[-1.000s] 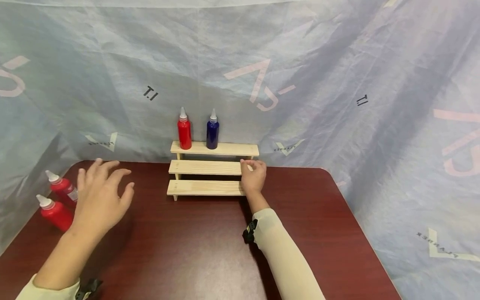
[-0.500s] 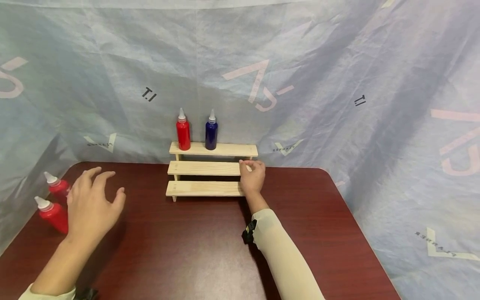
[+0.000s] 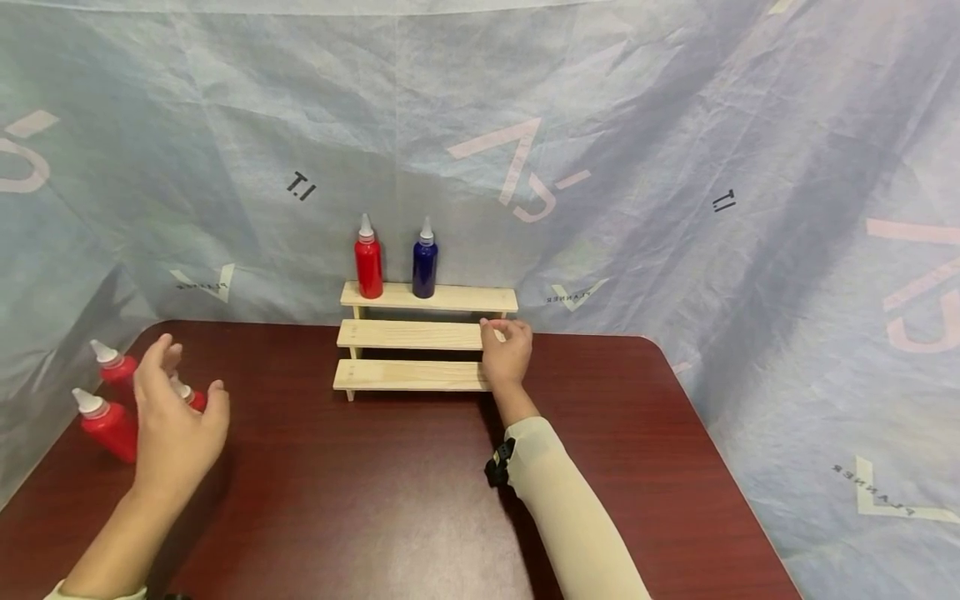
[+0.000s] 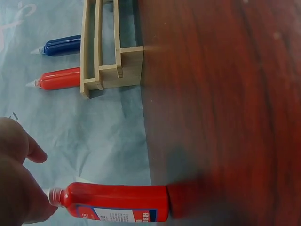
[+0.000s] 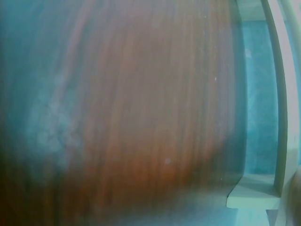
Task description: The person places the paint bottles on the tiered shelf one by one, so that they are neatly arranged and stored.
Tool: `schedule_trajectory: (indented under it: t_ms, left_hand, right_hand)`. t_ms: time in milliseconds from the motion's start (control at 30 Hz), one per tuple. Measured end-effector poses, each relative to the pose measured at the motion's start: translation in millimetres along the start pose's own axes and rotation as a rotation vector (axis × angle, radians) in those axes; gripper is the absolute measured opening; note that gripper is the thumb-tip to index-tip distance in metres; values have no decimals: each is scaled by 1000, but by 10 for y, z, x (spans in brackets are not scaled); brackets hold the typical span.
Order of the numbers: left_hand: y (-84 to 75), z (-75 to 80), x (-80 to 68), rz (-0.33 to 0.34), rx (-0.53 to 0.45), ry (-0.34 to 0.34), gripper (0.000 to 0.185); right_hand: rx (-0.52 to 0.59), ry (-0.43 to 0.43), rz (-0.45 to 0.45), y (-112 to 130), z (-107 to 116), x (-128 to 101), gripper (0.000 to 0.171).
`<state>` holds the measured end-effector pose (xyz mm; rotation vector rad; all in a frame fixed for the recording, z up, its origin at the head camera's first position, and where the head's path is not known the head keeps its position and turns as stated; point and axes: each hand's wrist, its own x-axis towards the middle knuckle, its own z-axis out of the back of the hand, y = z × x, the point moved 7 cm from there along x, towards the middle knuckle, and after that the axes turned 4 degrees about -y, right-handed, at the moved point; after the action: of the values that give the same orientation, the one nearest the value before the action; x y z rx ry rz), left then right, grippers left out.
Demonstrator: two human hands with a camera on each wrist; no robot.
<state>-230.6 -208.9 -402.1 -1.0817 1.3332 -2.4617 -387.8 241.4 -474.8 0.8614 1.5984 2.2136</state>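
Observation:
My left hand [image 3: 176, 425] is at the table's left side, thumb and fingers spread apart around the top of a red squeeze bottle [image 4: 117, 200]. In the left wrist view the thumb is clear of this bottle, and a finger overlaps its cap; contact cannot be made out. Two more red squeeze bottles, one nearer [image 3: 112, 431] and one farther [image 3: 116, 367], stand left of the hand with white nozzles. My right hand [image 3: 507, 354] holds the right end of a three-tier wooden stand [image 3: 408, 335] with curled fingers. A red bottle [image 3: 368, 268] and a dark blue bottle [image 3: 424, 268] stand upright on its top tier.
The dark red-brown table [image 3: 420, 483] reaches back to a grey printed cloth [image 3: 645, 167], which hangs behind and along both sides. The stand is close to the table's back edge.
My left hand has moved left and slightly down, and its fingers point more upright. The third red bottle's top now shows between thumb and fingers. My right hand remains on the stand.

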Motion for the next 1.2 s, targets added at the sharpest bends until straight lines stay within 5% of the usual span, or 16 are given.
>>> schedule_trajectory:
  t_ms: [233,367,533,867,1200]
  left_hand:
    - [112,15,-50,117,9,11,71]
    - [148,12,-50,97,99,49,53]
    - [182,-31,-28,38,198,208,36]
    - [247,-108,-31,34,254,387,40]
    - [338,-152,44,41,298,425,34]
  right_hand:
    - [-6,3,-11,-6,-15,-9,23]
    - [0,-1,-6,1,-15,-22,24]
    - [-5,7,-15,-18,-14,-45,25]
    - [-28,2,-11,-19,-10,-38,25]
    - [-16,0,-11,-12,-1,1,26]
